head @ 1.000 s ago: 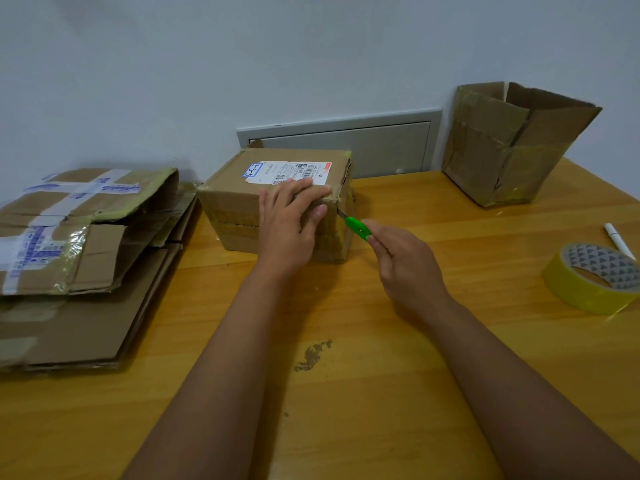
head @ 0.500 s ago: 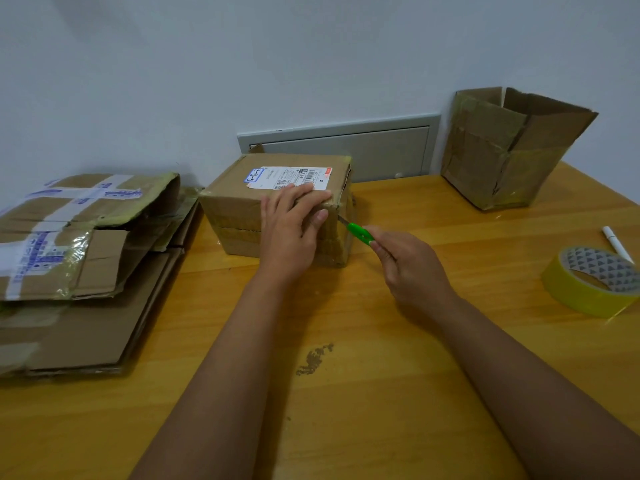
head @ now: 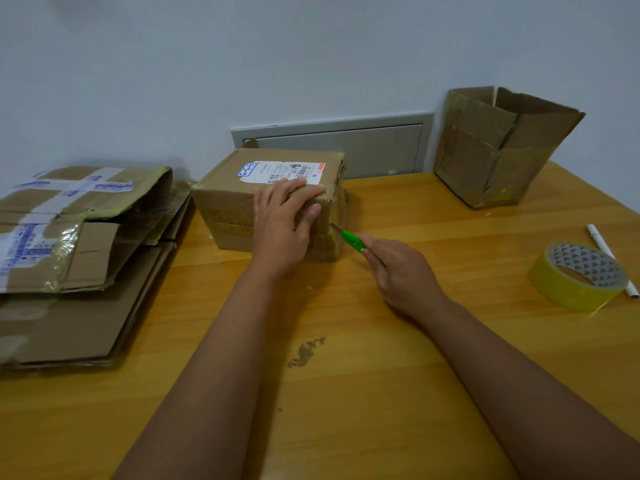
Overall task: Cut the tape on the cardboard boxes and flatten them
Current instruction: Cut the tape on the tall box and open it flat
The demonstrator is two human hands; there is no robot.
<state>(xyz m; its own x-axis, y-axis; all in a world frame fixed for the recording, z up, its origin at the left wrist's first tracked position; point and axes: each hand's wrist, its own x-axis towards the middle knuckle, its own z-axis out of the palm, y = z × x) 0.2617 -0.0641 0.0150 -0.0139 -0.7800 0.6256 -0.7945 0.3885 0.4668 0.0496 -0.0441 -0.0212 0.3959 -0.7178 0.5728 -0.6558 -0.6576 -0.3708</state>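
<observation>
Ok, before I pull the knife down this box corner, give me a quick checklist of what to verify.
1. Sealed cardboard box held steady: ok, left hand presses its top front edge.
2. Green utility knife gripped: ok, right hand holds it.
3. Blade at the box's right front corner: ok.
4. Left thumb clear of blade path: not ok, it lies on the front face near the blade.
5. Blade depth in tape: cannot tell.
6. Tape roll out of the way: ok, far right on the table.
</observation>
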